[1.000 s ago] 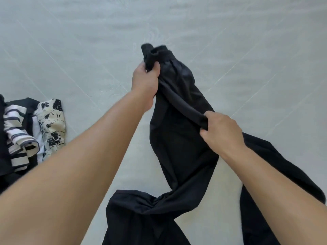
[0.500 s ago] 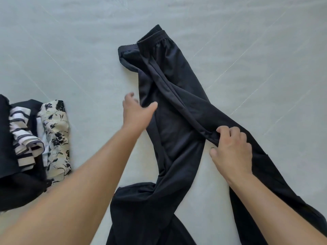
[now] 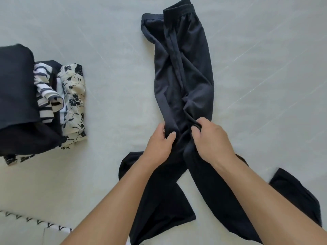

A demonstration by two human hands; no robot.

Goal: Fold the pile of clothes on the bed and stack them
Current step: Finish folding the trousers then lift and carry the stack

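Note:
A pair of black trousers (image 3: 184, 75) lies lengthwise on the pale bed sheet (image 3: 109, 50), waistband at the far end and legs crossing toward me. My left hand (image 3: 160, 144) pinches a fold of the trousers near the crotch. Right beside it, my right hand (image 3: 211, 140) grips another fold of the same cloth. A pile of clothes sits at the left: a black garment (image 3: 16, 85), a striped black-and-white piece (image 3: 45, 87) and a cream floral piece (image 3: 74, 101).
A white cloth with a black zigzag trim (image 3: 35, 222) shows at the lower left corner. One trouser leg end (image 3: 297, 195) reaches out at the lower right, past my right forearm.
The trousers went from held up to lying flat on the sheet. Both hands slid down from the waistband area and came together at the crotch, now gripping folds there.

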